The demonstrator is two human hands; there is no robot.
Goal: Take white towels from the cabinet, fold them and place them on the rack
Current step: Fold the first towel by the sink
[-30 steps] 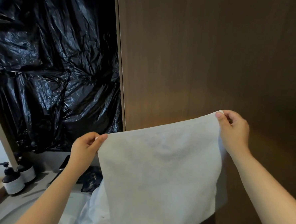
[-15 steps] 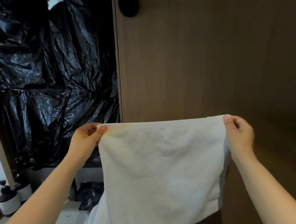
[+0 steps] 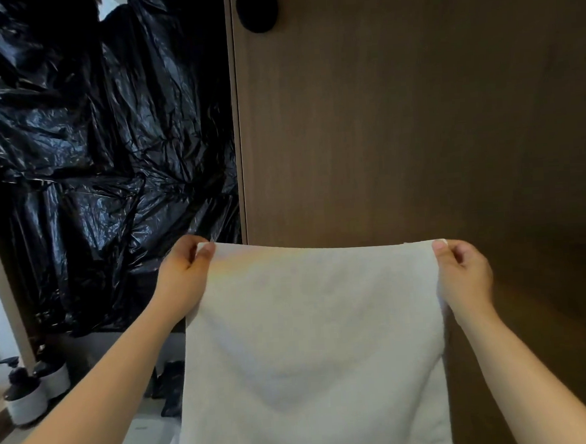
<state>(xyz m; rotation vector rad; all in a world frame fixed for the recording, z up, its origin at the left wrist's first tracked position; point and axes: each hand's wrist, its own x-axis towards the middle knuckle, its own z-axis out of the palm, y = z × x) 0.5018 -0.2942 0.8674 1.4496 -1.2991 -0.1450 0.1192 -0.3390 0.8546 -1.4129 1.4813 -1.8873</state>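
Observation:
A white towel (image 3: 312, 340) hangs spread out in front of me, its top edge held level and taut. My left hand (image 3: 185, 276) pinches the top left corner between thumb and fingers. My right hand (image 3: 463, 273) pinches the top right corner the same way. The towel's lower part runs out of the bottom of the view. Behind it stands a dark brown wooden cabinet door (image 3: 415, 111) with a round black knob (image 3: 257, 7) near the top. No rack is in view.
Crinkled black plastic sheeting (image 3: 92, 165) covers the wall at left. Two dark pump bottles with white bases (image 3: 30, 389) stand on a light counter (image 3: 150, 433) at lower left, with a dark packet (image 3: 169, 387) lying beside the towel.
Both hands have lifted the towel and levelled its top edge. The view has tilted up, so the door knob now shows and the counter has slid lower.

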